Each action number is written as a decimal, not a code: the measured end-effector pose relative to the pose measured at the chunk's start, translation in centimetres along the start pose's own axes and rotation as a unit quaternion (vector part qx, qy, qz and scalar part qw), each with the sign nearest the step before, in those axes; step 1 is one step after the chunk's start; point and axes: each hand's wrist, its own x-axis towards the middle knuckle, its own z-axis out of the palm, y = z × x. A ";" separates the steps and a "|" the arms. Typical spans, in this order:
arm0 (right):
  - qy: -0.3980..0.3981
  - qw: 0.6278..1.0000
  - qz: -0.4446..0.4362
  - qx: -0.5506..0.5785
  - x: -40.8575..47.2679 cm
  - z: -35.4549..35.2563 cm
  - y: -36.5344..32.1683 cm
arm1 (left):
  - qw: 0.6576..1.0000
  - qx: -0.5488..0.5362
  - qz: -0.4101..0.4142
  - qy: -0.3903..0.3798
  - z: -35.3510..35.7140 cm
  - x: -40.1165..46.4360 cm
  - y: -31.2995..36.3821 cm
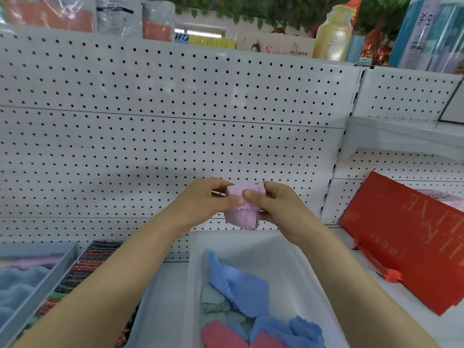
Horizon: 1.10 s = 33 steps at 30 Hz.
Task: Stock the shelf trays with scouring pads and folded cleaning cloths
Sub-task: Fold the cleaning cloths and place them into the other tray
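- I hold the pink cloth (242,207) up in front of the pegboard (150,136), above the far end of the white bin (194,285); my left hand (206,199) pinches its left edge between thumb and fingers.
- My right hand (273,207) pinches the right edge the same way, its thumb pressed on the front face. The cloth is bunched small between both hands, so I judge I am mid-fold.
- Directly below, the white bin carries loose, unfolded cloths: a blue cloth (238,285), a grey-green cloth (213,305) under it, a red cloth (221,335) near me, and more blue at the near right. These look like the work left to do.
- To the left, a row of scouring pads (82,270) stands packed on edge, dark with red and green glints; that part looks stocked.
- Further left, a grey tray (60,262) already holds soft blue and lilac cloths, so I judge it partly filled.
- On the shelf at the right leans a red box (411,244).
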 end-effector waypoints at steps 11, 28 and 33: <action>-0.019 0.999 0.007 -0.039 1.9 6.5 0.1 | 0.986 -0.155 -0.060 0.035 -5.7 -0.1 -3.5; 0.129 0.990 -0.051 0.029 7.1 33.1 1.1 | 0.989 -0.144 -0.040 -0.016 -29.1 -6.0 -12.1; 0.147 0.987 -0.049 0.039 7.5 38.5 1.2 | 0.990 -0.133 -0.004 -0.038 -33.6 -8.1 -14.4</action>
